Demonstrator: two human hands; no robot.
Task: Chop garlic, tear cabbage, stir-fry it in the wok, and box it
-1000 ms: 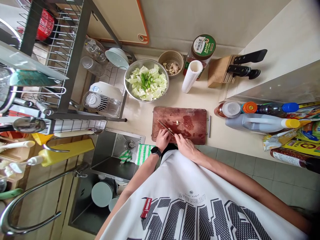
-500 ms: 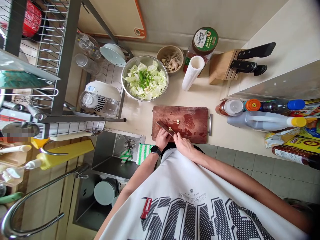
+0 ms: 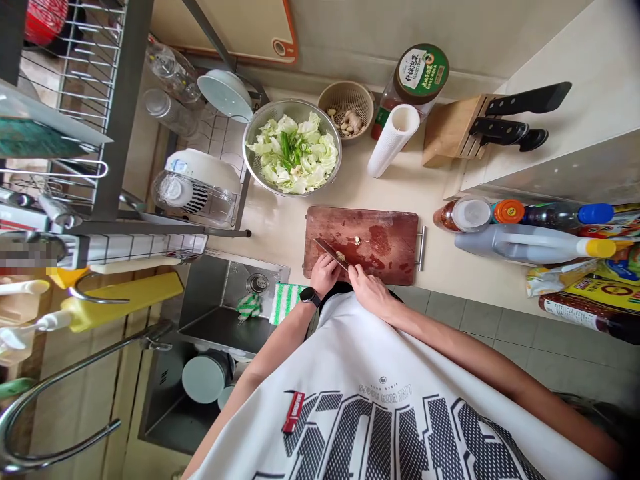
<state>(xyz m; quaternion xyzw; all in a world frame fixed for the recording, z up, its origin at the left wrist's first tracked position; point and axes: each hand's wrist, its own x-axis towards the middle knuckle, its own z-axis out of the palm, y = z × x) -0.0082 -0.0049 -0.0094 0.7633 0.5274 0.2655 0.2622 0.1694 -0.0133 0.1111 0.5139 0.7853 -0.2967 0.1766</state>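
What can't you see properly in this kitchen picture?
All in the head view:
- The knife's handle: hidden by the right hand.
- The pale bits on the cutting board: too small to name.
- The blades in the knife block: hidden by its wood.
- The packets: cut off by the right edge.

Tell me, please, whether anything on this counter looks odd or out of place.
The wooden cutting board has a dark reddish blotch right of centre, darker than the surrounding wood; I cannot tell whether it is wet or a stain.

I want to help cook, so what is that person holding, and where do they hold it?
A kitchen knife, gripped by the right hand at its narrow end, seemingly the handle. The left hand lies beside the blade; I cannot tell whether it holds anything.
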